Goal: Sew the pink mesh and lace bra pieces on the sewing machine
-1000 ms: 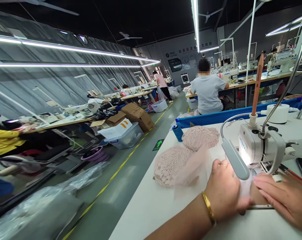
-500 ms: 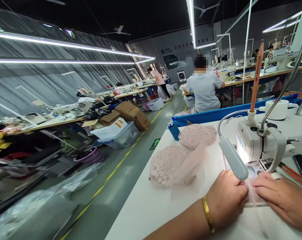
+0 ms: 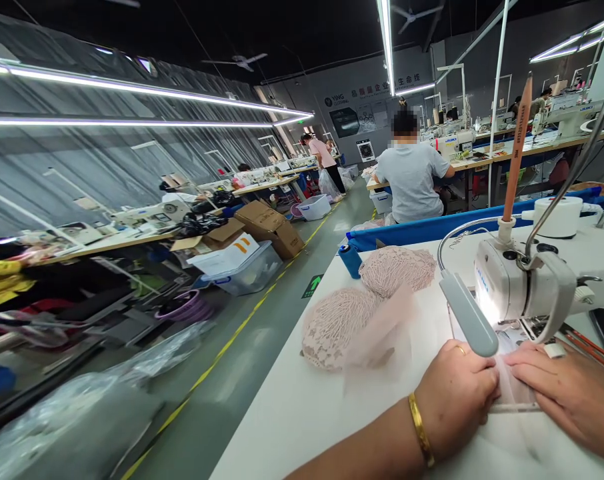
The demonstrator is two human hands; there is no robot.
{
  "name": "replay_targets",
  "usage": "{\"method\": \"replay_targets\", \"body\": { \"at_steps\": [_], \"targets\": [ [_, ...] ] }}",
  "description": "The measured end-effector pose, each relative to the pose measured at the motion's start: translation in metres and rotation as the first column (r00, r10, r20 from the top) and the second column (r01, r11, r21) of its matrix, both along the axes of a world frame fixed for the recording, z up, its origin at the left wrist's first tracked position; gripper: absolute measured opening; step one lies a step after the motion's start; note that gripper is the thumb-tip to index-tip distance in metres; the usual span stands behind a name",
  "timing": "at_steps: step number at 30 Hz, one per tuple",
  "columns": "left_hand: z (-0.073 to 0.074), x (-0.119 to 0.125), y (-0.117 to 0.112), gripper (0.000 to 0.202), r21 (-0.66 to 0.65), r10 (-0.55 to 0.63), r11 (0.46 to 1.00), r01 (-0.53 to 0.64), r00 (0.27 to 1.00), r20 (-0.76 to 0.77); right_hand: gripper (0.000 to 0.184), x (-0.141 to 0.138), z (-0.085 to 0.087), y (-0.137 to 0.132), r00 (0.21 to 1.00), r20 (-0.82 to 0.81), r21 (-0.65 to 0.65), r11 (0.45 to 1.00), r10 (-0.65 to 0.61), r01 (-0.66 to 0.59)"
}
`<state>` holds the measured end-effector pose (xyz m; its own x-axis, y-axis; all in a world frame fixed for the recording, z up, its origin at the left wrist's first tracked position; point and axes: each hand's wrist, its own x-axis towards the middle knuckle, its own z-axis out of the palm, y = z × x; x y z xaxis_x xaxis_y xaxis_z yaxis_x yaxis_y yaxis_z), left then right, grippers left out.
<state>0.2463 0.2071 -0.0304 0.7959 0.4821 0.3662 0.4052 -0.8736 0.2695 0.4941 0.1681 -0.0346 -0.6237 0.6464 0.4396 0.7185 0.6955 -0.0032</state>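
Note:
My left hand (image 3: 457,393), with a gold bangle at the wrist and a ring, is curled over a strip of sheer pale pink mesh (image 3: 513,390) in front of the needle of a white sewing machine (image 3: 525,287). My right hand (image 3: 567,390) lies flat with fingers stretched out, pressing the same mesh from the right. More of the sheer pink fabric (image 3: 382,333) trails left to two pink lace cups (image 3: 335,323) on the white table (image 3: 302,413). A grey lamp head (image 3: 468,321) hangs over my left hand.
A blue thread spool (image 3: 351,260) stands at the table's far edge by a blue cloth rail (image 3: 432,230). A person in a grey shirt (image 3: 412,180) sits ahead. Cardboard boxes (image 3: 269,230) and plastic bins (image 3: 242,267) line the aisle on the left.
My hands have drawn closer together on the mesh in front of the needle. The view shifted slightly; the lace cups stayed where they were.

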Motion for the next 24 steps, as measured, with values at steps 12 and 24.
{"method": "replay_targets", "body": {
  "at_steps": [12,24],
  "targets": [
    [0.009,-0.002,0.0,0.013,0.057,0.049,0.997,-0.047,0.998,-0.039,0.044,0.007,-0.013,0.002,0.995,-0.083,-0.054,0.997,-0.054,0.05],
    [0.009,-0.003,-0.006,0.019,0.035,-0.014,0.999,0.015,0.999,-0.035,0.035,0.0,-0.005,-0.002,0.995,-0.092,-0.058,0.997,0.042,-0.047]
  ]
}}
